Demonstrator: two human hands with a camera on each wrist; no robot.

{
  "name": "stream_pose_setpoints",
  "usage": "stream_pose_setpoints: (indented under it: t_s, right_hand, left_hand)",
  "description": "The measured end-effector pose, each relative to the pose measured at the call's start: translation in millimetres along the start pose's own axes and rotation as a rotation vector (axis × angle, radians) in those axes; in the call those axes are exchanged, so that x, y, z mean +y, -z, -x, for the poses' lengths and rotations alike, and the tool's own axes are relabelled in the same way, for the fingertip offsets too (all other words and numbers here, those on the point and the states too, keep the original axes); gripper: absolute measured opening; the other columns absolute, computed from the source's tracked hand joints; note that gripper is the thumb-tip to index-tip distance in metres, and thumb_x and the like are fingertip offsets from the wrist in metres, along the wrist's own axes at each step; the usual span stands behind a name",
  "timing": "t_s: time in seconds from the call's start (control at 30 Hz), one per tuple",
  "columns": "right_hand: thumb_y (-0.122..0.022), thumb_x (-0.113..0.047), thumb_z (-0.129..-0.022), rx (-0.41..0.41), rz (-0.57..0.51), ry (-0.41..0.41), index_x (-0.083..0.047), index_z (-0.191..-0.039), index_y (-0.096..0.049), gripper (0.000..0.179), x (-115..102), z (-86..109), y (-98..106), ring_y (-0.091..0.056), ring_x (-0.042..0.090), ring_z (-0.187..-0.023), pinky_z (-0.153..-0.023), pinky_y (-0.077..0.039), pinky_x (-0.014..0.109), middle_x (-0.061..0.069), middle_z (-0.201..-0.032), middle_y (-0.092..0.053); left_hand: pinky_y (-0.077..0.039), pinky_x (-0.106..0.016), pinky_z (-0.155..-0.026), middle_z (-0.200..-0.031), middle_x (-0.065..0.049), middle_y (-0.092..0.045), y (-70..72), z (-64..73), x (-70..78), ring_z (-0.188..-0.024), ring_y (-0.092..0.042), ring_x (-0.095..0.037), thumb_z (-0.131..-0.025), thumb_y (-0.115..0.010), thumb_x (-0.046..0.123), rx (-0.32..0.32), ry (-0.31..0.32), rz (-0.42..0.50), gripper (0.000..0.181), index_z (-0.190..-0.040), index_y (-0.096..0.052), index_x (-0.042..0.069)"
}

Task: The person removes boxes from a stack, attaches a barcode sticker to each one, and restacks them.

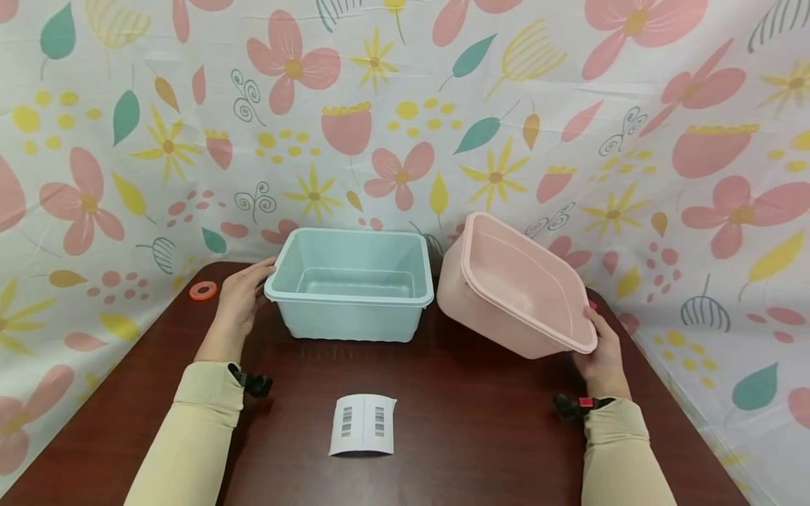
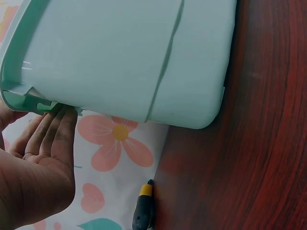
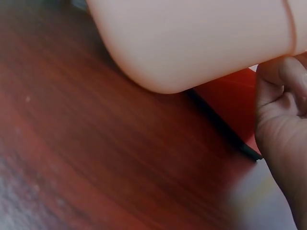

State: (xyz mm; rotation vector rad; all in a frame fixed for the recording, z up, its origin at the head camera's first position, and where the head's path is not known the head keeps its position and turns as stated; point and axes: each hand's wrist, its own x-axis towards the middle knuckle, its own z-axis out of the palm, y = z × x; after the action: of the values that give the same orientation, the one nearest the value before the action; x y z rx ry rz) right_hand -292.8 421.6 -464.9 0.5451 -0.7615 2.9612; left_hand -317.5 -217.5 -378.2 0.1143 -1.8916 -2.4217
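Observation:
A light blue-green plastic basin (image 1: 354,316) stands upright at the back of the table. My left hand (image 1: 243,295) grips its left rim; in the left wrist view the fingers (image 2: 53,134) reach up under that rim. To its right, a pink plastic basin (image 1: 506,323) is tilted and turned askew, its opening leaning to the right. My right hand (image 1: 604,351) holds the pink basin by the rim at its right end. In the right wrist view the hand (image 3: 283,100) is at the basin's underside, partly cut off by the frame.
A white paper sheet with barcodes (image 1: 363,425) lies on the dark wooden table (image 1: 455,436). An orange ring-shaped roll (image 1: 202,290) sits at the left edge. A dark tool with a yellow collar (image 2: 144,206) and a red object (image 3: 230,105) lie near the edges. Floral cloth (image 1: 405,105) hangs behind.

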Motion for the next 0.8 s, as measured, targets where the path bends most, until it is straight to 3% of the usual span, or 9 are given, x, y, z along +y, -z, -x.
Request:
stream_pose_setpoints:
  t_s: [0.17, 0.37, 0.53, 0.7, 0.8]
  right_hand:
    - [-0.024, -0.009, -0.110, 0.037, 0.023, 0.006, -0.004, -0.112, -0.058, 0.034, 1.7, -1.6, 1.6, -0.067, 0.022, -0.093, -0.079, -0.053, 0.030, 0.009, -0.104, -0.069]
    - [-0.024, -0.009, -0.109, 0.010, 0.047, 0.028, -0.004, -0.110, -0.056, 0.033, 3.4, -6.9, 2.3, -0.066, 0.023, -0.094, -0.079, -0.053, 0.031, 0.011, -0.104, -0.067]
    - [-0.026, -0.010, -0.110, -0.014, 0.165, 0.011, -0.001, -0.110, -0.060, 0.035, 3.6, -12.4, 1.9, -0.069, 0.021, -0.083, -0.070, -0.054, 0.031, 0.010, -0.097, -0.070]
    - [-0.036, -0.014, -0.109, 0.027, 0.303, 0.006, 0.001, -0.106, -0.067, 0.034, 1.9, -20.7, 0.4, -0.067, 0.017, -0.062, -0.051, -0.049, 0.028, 0.010, -0.080, -0.072]
    - [-0.039, -0.012, -0.108, 0.047, 0.302, 0.032, 0.002, -0.104, -0.067, 0.031, 1.6, -26.5, -1.5, -0.069, 0.017, -0.065, -0.054, -0.051, 0.028, 0.011, -0.082, -0.072]
  left_hand:
    - [-0.054, -0.022, -0.080, -0.123, 0.008, -0.066, -1.2, 2.6, 3.4, -0.110, -0.061, -0.013, -0.100, -0.066, 0.023, -0.007, 0.017, -0.002, 0.049, -0.145, -0.054, 0.006]
    - [-0.054, -0.022, -0.080, -0.125, 0.005, -0.066, -3.3, 2.7, 6.8, -0.111, -0.061, -0.013, -0.100, -0.065, 0.021, -0.007, 0.015, -0.008, 0.049, -0.145, -0.054, 0.006]
    - [-0.054, -0.022, -0.080, -0.129, 0.006, -0.064, -1.3, -2.1, 4.4, -0.111, -0.061, -0.013, -0.099, -0.067, 0.025, 0.000, 0.011, -0.012, 0.049, -0.144, -0.056, 0.008]
    - [-0.054, -0.023, -0.082, -0.131, 0.006, -0.064, -1.0, -5.6, 3.3, -0.112, -0.061, -0.014, -0.097, -0.070, 0.027, -0.002, -0.012, -0.015, 0.050, -0.142, -0.058, 0.009]
    - [-0.054, -0.022, -0.081, -0.131, 0.006, -0.064, -1.4, -6.5, 3.7, -0.112, -0.061, -0.015, -0.097, -0.069, 0.027, -0.010, -0.018, -0.006, 0.051, -0.143, -0.057, 0.008]
